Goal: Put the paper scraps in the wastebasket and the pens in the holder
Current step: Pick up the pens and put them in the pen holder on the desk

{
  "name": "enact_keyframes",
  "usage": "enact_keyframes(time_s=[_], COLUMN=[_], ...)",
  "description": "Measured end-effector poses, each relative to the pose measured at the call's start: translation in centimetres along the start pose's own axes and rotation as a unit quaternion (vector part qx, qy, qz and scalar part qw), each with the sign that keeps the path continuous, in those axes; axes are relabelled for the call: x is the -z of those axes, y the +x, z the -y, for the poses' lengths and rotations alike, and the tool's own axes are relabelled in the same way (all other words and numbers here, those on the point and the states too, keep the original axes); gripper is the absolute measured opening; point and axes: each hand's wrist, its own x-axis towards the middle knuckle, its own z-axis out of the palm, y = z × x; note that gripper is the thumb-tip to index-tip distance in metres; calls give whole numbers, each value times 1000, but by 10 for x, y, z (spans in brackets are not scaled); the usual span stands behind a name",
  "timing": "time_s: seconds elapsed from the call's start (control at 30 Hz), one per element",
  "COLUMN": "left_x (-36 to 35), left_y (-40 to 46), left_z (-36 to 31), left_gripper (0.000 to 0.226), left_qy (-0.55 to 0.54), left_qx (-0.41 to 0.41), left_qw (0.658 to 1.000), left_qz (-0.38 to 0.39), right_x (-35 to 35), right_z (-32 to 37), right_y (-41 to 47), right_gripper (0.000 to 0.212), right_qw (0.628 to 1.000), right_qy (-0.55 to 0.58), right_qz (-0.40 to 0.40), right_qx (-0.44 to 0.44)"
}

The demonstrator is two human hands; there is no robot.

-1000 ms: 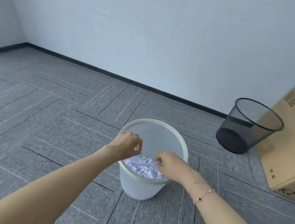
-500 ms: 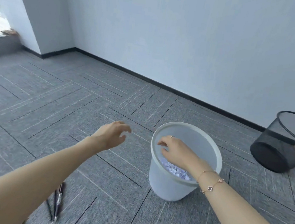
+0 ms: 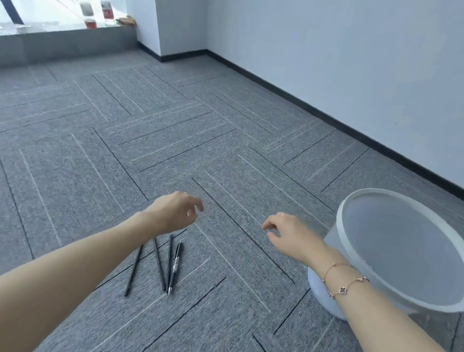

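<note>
Fingers (image 3: 197,205) of left hand (image 3: 173,212) loosely curled, holding nothing; right hand (image 3: 290,234) likewise
Pens (image 3: 164,266) on floor (image 3: 228,146) just under left wrist, long axes running toward the person; left hand nearer

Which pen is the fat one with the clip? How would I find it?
Look at the grey carpet, left of the white wastebasket. Four black pens lie under the left hand. The fat pen is rightmost, thicker than its three thin neighbours.

left forearm (image 3: 118,249) hides upper pen ends (image 3: 156,242); wastebasket (image 3: 332,245) interior blurred.
</note>
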Motion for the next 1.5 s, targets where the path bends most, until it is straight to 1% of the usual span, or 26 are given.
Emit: enact_keyframes(time_s=[0.27, 0.43, 0.57, 0.73, 0.77, 0.87, 0.93, 1.0, 1.07, 1.17, 1.2, 1.27, 1.3, 1.37, 1.4, 1.5], left_x=[-53, -87, -112, -142, -149, -167, -175, -176, -176, -173, -172, -170, -169, -167, -166, -164], left_y=[-37, -52, -55, -50, -49, -50, -49, -45, -40, -34, -33, -31, -30, -27, -26, -19], left_z=[86, 125, 138, 143, 143, 142, 145, 151, 156, 157, 157, 159, 159, 161, 160, 155], left_gripper=[24, 20, 22, 38, 38, 30, 24, 18, 18, 12, 13, 28, 30, 23, 20, 25], left_qy=[5, 4, 19, -25, -30, -33, -60, -111, -166, -220, -227, -230, -233, -235, -236, -257], left_qx=[121, 179, 220, 298, 310, 329, 339, 353, 369, 383, 384, 386, 383, 373, 370, 355], left_qw=[991, 981, 970, 951, 947, 941, 937, 926, 910, 893, 891, 890, 890, 893, 894, 896], left_qz=[56, 75, 101, 82, 82, 69, 60, 73, 94, 90, 83, 81, 87, 93, 88, 72], right_x=[-79, -115, -141, -173, -179, -197, -206, -215, -225, -241, -246, -252, -253, -252, -252, -252], right_z=[37, 49, 52, 62, 64, 72, 79, 86, 93, 97, 98, 99, 99, 101, 101, 103], right_y=[41, 59, 74, 90, 92, 96, 98, 104, 109, 115, 116, 117, 118, 119, 119, 120], right_gripper=[24, 24, 23, 23, 22, 20, 25, 28, 30, 37, 38, 36, 32, 23, 22, 22], right_qw=[996, 991, 989, 987, 986, 983, 976, 973, 970, 973, 974, 973, 972, 972, 973, 976], right_qy=[0, -10, -11, -5, -5, 27, 67, 105, 127, 138, 144, 157, 161, 151, 140, 100], right_qz=[81, 128, 147, 161, 164, 182, 202, 200, 190, 158, 144, 130, 130, 128, 126, 111], right_qx=[25, 34, 28, 6, 0, -17, -35, -57, -77, -95, -99, -104, -109, -125, -134, -159])
